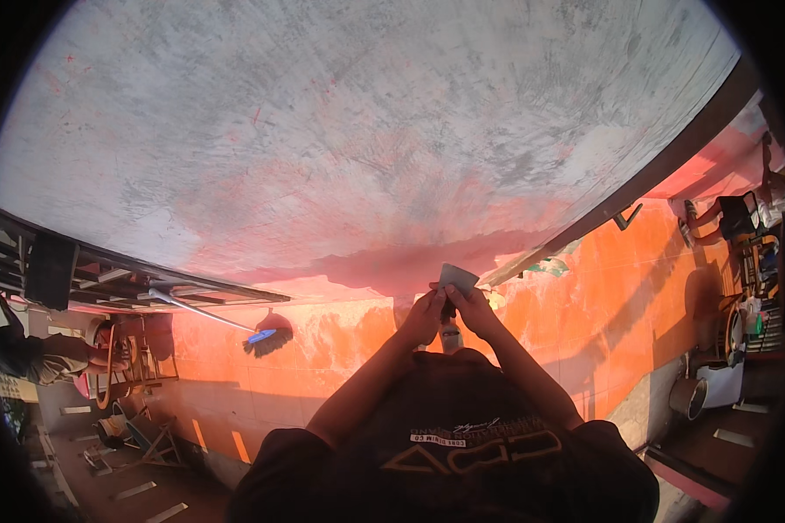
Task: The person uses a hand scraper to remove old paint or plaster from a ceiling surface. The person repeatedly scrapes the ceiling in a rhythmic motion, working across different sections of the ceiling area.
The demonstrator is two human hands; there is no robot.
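Both hands meet in front of my chest around a small, flat, grey piece (458,279), possibly sandpaper or a scraper blade. My right hand (474,308) pinches it, with the thumb on its face. At its left lower edge, the fingers of my left hand (424,317) grip it too. Just beyond rises a large plastered wall (379,131), grey-white with smeared patches, faint red marks and a pinkish lower part. My hands are apart from the wall.
A broom with a blue head (261,336) leans at the left beside a dark metal frame (104,278). Orange tiled floor (602,314) lies below. One person (46,353) is far left, another (726,216) far right. Wooden chairs (127,366) and a metal pot (688,397) stand around.
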